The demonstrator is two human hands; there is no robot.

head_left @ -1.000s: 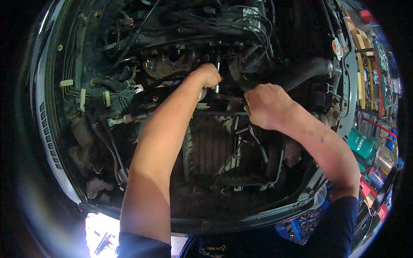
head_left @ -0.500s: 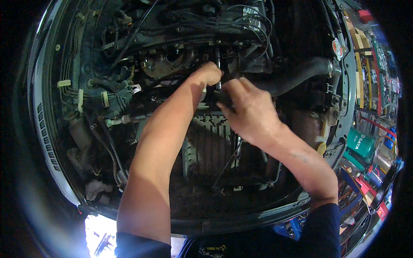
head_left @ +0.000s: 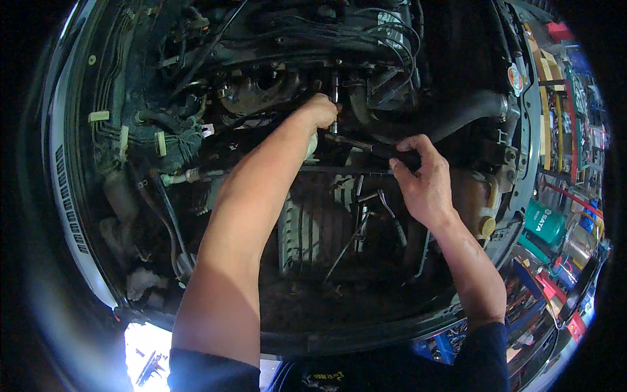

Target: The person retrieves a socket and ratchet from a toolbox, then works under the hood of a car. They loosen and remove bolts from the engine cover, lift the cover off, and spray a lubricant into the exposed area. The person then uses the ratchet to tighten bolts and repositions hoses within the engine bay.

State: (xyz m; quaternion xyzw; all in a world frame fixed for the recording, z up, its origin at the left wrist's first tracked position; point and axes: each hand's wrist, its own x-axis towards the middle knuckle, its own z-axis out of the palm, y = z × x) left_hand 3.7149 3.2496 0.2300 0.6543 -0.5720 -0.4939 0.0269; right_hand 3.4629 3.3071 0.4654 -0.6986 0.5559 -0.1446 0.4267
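A ratchet wrench [head_left: 353,142] with a dark grip lies nearly level across the front of the engine. My right hand [head_left: 426,184] pinches the end of its grip between thumb and fingers. The ratchet's head joins the near end of a shiny extension bar [head_left: 336,88], which runs away into the engine. Wrapped round that bar is my left hand [head_left: 320,111], just beyond the ratchet's head. The bar's far end meets the engine beside the rusty exhaust manifold [head_left: 264,98]; what it sits on is too dark to make out.
A thick black hose [head_left: 450,124] curves to the right of the ratchet. Below it, several metal tools [head_left: 363,225] lie over the finned radiator [head_left: 300,228]. Wiring [head_left: 130,140] fills the left side. A yellow cap [head_left: 487,226] sits at right; a green canister [head_left: 547,225] stands beyond the car.
My right hand has moved right and slightly nearer, from beside the bar to the ratchet's grip, uncovering the ratchet and the tools below. My left hand stays on the extension bar.
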